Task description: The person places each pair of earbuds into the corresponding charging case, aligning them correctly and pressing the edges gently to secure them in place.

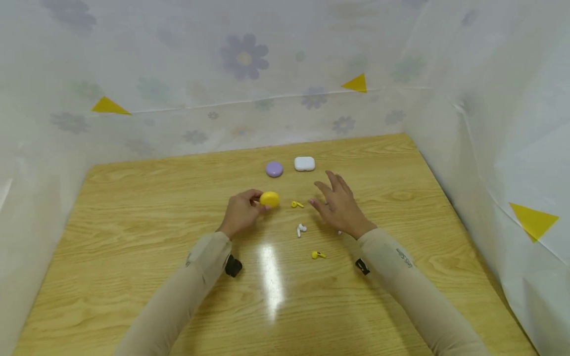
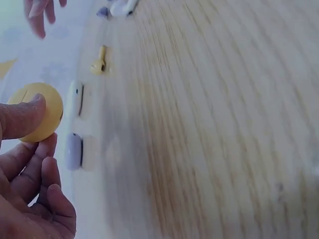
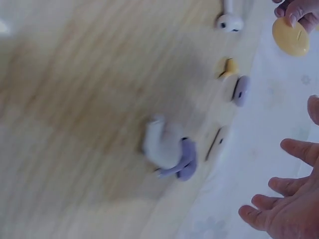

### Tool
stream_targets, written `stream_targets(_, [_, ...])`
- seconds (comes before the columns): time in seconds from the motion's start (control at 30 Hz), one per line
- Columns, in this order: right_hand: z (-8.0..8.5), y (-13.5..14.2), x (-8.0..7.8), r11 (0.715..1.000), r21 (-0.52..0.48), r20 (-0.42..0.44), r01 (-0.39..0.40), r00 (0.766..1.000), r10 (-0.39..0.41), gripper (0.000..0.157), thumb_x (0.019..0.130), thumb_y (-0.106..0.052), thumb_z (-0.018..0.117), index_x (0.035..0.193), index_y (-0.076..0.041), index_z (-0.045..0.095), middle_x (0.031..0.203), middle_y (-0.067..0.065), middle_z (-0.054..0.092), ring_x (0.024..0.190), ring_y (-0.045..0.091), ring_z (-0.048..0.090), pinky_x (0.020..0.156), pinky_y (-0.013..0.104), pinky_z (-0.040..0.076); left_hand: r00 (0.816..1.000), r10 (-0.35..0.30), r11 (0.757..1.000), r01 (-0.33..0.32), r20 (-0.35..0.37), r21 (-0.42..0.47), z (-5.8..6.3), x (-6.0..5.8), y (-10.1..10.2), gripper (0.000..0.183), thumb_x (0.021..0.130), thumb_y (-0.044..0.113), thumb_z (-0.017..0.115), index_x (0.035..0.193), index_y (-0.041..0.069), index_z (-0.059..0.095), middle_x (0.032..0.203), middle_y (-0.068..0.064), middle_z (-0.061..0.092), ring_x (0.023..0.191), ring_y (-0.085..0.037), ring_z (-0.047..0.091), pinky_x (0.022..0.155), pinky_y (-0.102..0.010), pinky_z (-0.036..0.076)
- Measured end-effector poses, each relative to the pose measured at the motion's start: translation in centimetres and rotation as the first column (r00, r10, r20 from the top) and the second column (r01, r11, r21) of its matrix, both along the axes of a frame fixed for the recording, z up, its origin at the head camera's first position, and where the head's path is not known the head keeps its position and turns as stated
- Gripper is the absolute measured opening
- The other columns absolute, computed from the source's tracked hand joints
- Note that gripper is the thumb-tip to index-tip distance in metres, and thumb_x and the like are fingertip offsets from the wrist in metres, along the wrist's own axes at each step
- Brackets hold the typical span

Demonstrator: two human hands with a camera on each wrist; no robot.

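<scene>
My left hand (image 1: 240, 213) pinches a round yellow earbud case (image 1: 269, 199) between thumb and fingers, raised over the table. The case looks closed. To its right, my right hand (image 1: 340, 207) hovers with fingers spread and nothing in it. Between the hands lies a yellow earbud (image 1: 297, 204). Nearer to me are a white earbud (image 1: 301, 230) and another yellow earbud (image 1: 318, 255). In the right wrist view, a white earbud (image 3: 162, 147) and a purple earbud (image 3: 187, 162) lie close together; the right hand mostly hides this spot in the head view.
A round purple case (image 1: 274, 169) and a white rectangular case (image 1: 305, 163) stand side by side towards the back of the wooden table (image 1: 147, 222). Flower-patterned white sheeting (image 1: 196, 74) hangs around the back and sides, with yellow triangles on it.
</scene>
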State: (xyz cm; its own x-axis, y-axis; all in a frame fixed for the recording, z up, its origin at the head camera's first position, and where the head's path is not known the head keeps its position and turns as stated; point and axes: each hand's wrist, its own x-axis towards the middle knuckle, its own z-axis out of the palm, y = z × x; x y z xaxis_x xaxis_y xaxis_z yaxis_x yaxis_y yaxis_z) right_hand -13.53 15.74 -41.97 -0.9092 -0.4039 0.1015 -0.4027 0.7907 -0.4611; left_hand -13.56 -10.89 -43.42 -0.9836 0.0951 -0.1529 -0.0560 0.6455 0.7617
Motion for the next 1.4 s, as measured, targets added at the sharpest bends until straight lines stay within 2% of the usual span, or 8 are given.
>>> stream_targets(0.2, [1.8,-2.2,-0.4,0.982,-0.131,-0.081,-0.139,0.988,0.129,0.042,0.096,-0.028,0.056,0.129,-0.002,0.055,0.152,0.026,0.03,0.141,0.043,0.029,0.113,0.06,0.028,0.997,0.009,0.997,-0.004,-0.075,0.071,1.3,1.1,0.9,0.038,0.08,0.022,0.076,0.114,0.009,0.068,0.117,-0.008,0.067,0.104,-0.027,0.059,0.088,-0.041,0.05])
stream_targets(0.33, [2.8,-3.6,-0.4,0.962,-0.149,-0.121,-0.229,0.97,0.212,0.038,0.095,-0.026,0.059,0.125,-0.003,0.059,0.151,0.024,0.034,0.14,0.041,0.033,0.112,0.059,0.029,0.99,0.002,0.995,0.011,-0.142,0.095,1.9,1.5,1.4,0.037,0.077,0.02,0.079,0.111,0.006,0.069,0.115,-0.011,0.067,0.103,-0.032,0.06,0.089,-0.042,0.05])
stream_targets(0.47, [3.2,-4.4,-0.3,0.95,-0.144,-0.139,-0.279,0.956,0.259,0.034,0.093,-0.026,0.062,0.121,-0.006,0.062,0.149,0.024,0.037,0.138,0.04,0.036,0.111,0.059,0.031,0.983,-0.013,0.994,0.033,-0.184,0.109,2.3,1.7,1.6,0.037,0.077,0.019,0.079,0.11,0.004,0.07,0.115,-0.013,0.067,0.105,-0.034,0.06,0.09,-0.046,0.05])
stream_targets(0.63, [3.1,-5.0,-0.5,0.946,-0.123,-0.16,-0.3,0.947,0.279,0.028,0.093,-0.025,0.062,0.114,-0.007,0.066,0.144,0.024,0.043,0.135,0.04,0.041,0.11,0.058,0.034,0.981,-0.009,0.993,0.032,-0.196,0.112,2.5,1.8,1.6,0.034,0.077,0.02,0.079,0.107,0.005,0.071,0.115,-0.012,0.065,0.112,-0.033,0.058,0.096,-0.051,0.048])
stream_targets(0.87, [2.7,-5.3,-1.3,0.948,-0.111,-0.148,-0.297,0.948,0.28,0.024,0.095,-0.022,0.059,0.111,-0.005,0.067,0.14,0.024,0.048,0.132,0.039,0.044,0.11,0.056,0.035,0.983,0.003,0.995,0.016,-0.183,0.101,2.2,1.5,1.6,0.033,0.077,0.02,0.08,0.105,0.006,0.072,0.117,-0.012,0.063,0.116,-0.033,0.054,0.1,-0.052,0.042])
stream_targets(1.23, [2.4,-5.5,-2.0,0.949,-0.077,-0.164,-0.306,0.943,0.29,0.022,0.096,-0.019,0.056,0.11,-0.004,0.065,0.134,0.024,0.051,0.128,0.037,0.048,0.109,0.053,0.038,0.98,0.003,0.996,0.014,-0.201,0.083,2.0,0.9,1.9,0.037,0.077,0.02,0.08,0.107,0.002,0.071,0.119,-0.013,0.061,0.116,-0.032,0.053,0.1,-0.049,0.042])
stream_targets(1.4, [2.4,-5.5,-2.3,0.943,-0.084,-0.174,-0.322,0.937,0.304,0.021,0.097,-0.018,0.054,0.108,-0.003,0.065,0.131,0.024,0.052,0.121,0.036,0.051,0.104,0.05,0.043,0.98,0.009,0.996,0.009,-0.198,0.09,2.1,0.7,2.0,0.038,0.076,0.019,0.08,0.109,0.001,0.071,0.119,-0.013,0.061,0.116,-0.032,0.053,0.098,-0.048,0.043])
